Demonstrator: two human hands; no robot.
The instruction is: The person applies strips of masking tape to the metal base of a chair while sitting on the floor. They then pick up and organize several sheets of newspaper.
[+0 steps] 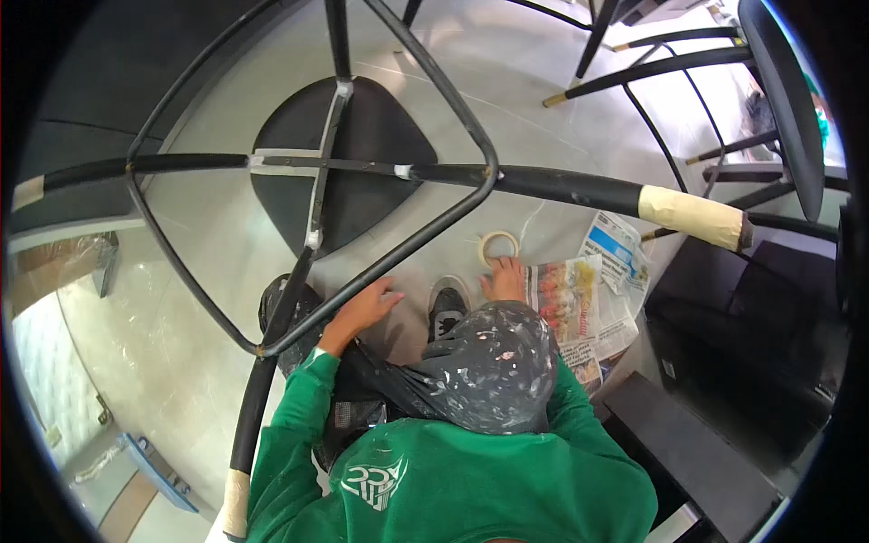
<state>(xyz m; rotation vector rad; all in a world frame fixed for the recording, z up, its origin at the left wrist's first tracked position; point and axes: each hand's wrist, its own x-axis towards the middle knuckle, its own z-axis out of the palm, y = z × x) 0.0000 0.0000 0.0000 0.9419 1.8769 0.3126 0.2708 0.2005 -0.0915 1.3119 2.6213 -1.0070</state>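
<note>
An upturned chair with a black seat (281, 172) and a black metal leg frame (398, 258) stands in front of me. Cream tape wraps the end of its right leg (692, 215), and other leg ends are wrapped too. My left hand (362, 312) is empty beside the frame's near bar, its fingers loosely bent and apart. On the floor to the right of my shoe (447, 306), the fingers of my right hand (504, 279) are closed at the near rim of a cream roll of masking tape (484, 246). My right knee hides part of that wrist.
Newspaper sheets (579, 299) lie on the floor right of my right hand. More black chairs (797, 109) stand at the upper right, their legs sticking out. A dark box-like piece (692, 452) is at the lower right. Clear plastic wrap (81, 258) and a blue-edged item (158, 471) are at left.
</note>
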